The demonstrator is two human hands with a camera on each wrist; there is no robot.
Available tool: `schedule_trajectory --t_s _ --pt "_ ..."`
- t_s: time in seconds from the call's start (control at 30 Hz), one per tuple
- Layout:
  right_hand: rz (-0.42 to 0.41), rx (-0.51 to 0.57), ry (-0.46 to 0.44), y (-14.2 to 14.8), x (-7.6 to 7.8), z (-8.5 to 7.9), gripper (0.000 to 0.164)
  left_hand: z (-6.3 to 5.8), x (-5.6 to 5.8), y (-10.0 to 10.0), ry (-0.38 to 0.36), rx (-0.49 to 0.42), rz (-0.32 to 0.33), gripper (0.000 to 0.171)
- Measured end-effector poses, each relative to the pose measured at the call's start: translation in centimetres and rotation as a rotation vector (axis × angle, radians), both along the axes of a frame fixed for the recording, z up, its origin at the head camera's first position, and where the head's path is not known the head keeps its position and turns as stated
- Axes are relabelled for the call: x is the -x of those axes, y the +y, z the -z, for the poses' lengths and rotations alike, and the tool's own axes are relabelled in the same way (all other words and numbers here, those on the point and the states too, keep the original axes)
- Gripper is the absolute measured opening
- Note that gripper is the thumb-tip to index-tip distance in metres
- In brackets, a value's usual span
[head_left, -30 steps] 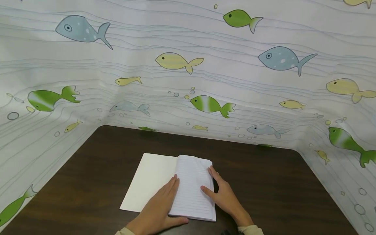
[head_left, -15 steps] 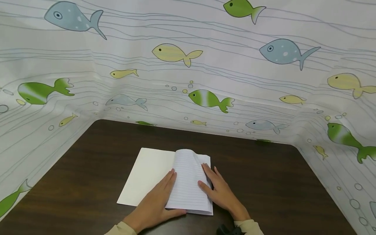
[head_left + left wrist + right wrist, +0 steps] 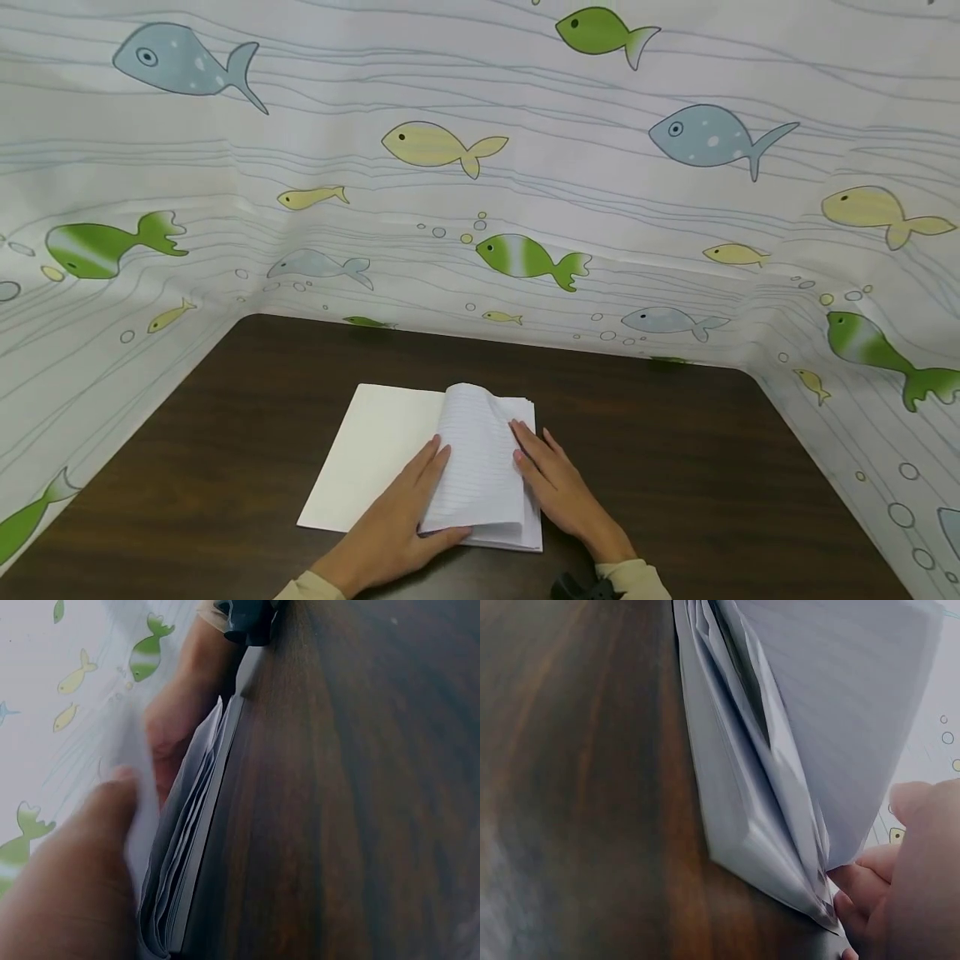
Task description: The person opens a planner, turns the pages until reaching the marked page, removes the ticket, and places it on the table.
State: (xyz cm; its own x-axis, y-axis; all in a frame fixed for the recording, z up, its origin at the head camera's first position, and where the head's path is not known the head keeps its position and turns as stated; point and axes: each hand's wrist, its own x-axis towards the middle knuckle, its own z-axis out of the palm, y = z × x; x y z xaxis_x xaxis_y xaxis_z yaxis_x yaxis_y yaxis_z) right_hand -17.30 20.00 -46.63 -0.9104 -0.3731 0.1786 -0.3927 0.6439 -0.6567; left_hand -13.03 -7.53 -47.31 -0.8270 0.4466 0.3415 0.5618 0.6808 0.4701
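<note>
Left hand [image 3: 390,525]: fingers flat on the lifted lined sheets, thumb curled under their near edge, which keeps the turned leaves from falling back.
Right hand [image 3: 558,487]: fingers laid nearly straight along the free edge of the right-hand pages; in the right wrist view the fingertips [image 3: 855,889] press into the fanned leaves, seemingly to separate them.
White lined paper notebook [image 3: 442,462]: lying open, centre-near on the dark brown wooden desk [image 3: 675,467].
Fish-print white backdrop [image 3: 480,167]: stands along the desk's far and side edges.
</note>
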Motion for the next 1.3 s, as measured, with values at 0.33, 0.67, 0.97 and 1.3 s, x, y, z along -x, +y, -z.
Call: schedule_trajectory --t_s 0.33,0.67,0.97,1.3 --pt "-0.001 0.034 0.012 0.05 -0.09 -0.03 0.052 -0.13 -0.16 0.1 -0.049 -0.078 0.012 0.096" --pt "0.009 0.047 0.02 0.05 -0.15 0.03 0.051 0.13 -0.24 0.12 0.084 -0.099 0.062 0.084" --pt "0.034 0.109 0.032 -0.1 -0.12 0.46 0.05 0.65 -0.09 0.25 0.169 -0.189 0.095 0.076" --pt "0.101 0.028 0.032 -0.4 -0.26 0.31 0.066 -0.18 0.44 0.21 0.255 -0.316 0.1 0.094"
